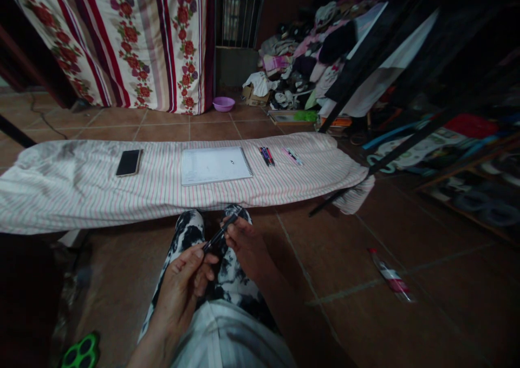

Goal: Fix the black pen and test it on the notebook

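I hold a dark pen (pixel 221 231) over my lap with both hands. My left hand (pixel 182 281) pinches its lower end, fingers curled. My right hand (pixel 247 249) grips the upper end near the cap, fingers closed. In front of me a long board covered in pink-striped cloth (pixel 81 189) carries an open spiral notebook (pixel 214 165), a black phone (pixel 129 162) to its left, and several pens (pixel 267 156) plus more markers (pixel 293 156) to its right.
A floral curtain (pixel 142 38) hangs behind, with a purple bowl (pixel 223 104) on the tile floor. Piled clothes (pixel 309 48) and dark metal shelving (pixel 426 86) fill the right. A small bottle (pixel 392 276) lies on the floor. A green object (pixel 81 352) sits at the lower left.
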{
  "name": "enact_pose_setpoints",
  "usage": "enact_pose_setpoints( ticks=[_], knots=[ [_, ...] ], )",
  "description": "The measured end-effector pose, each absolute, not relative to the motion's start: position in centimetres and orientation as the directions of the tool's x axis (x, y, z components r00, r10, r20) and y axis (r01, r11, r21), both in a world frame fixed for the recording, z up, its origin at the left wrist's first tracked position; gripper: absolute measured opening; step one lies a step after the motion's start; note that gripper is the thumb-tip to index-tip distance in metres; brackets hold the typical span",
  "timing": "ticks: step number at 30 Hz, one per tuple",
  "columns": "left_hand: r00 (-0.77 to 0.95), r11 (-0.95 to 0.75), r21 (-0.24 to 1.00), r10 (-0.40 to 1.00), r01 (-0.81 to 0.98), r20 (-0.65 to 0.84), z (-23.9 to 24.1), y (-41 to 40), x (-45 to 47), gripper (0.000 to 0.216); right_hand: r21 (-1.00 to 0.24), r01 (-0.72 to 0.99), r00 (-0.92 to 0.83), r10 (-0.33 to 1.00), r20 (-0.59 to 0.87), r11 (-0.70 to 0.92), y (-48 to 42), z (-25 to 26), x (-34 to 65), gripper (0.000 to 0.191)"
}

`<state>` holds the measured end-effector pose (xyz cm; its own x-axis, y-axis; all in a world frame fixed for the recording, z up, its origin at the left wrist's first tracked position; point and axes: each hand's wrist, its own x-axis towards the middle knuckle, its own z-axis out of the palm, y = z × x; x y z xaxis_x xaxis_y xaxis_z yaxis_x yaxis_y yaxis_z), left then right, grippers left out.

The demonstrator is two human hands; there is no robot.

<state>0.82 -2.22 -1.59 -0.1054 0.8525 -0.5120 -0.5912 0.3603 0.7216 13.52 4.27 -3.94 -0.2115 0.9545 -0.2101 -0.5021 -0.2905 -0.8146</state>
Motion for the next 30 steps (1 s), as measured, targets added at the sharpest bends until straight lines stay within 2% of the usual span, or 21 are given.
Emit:
enact_pose_setpoints(
  ticks=[4,11,18,27,30],
  knots=[
    [-0.099,0.362,0.716,0.852,-0.597,-0.514,-1.55,-2.12,0.77,0.034,-0.829,-0.471,-0.224,0.950,-0.218,-0.301,4.08,-3.72,13.65,0.030],
    [-0.098,0.353,0.742,0.867,-0.570,-0.488,-1.57,-2.15,0.83,0.034,-0.828,-0.477,-0.206,0.953,-0.220,-0.295,4.30,-3.64,13.52,0.023],
    [-0.115,0.359,0.732,0.853,-0.579,-0.510,-1.46,-2.11,0.87,0.033,-0.809,-0.491,-0.228,0.944,-0.238,-0.322,4.15,-3.63,13.68,0.031],
    [-0.082,0.362,0.732,0.866,-0.577,-0.493,-1.84,-2.12,0.80,0.032,-0.810,-0.505,-0.220,0.952,-0.212,-0.298,4.54,-4.07,13.62,0.021],
    [-0.090,0.358,0.725,0.862,-0.589,-0.499,-1.75,-2.08,0.85,0.033,-0.788,-0.528,-0.222,0.947,-0.232,-0.317,4.40,-3.82,13.58,0.025]
  ],
)
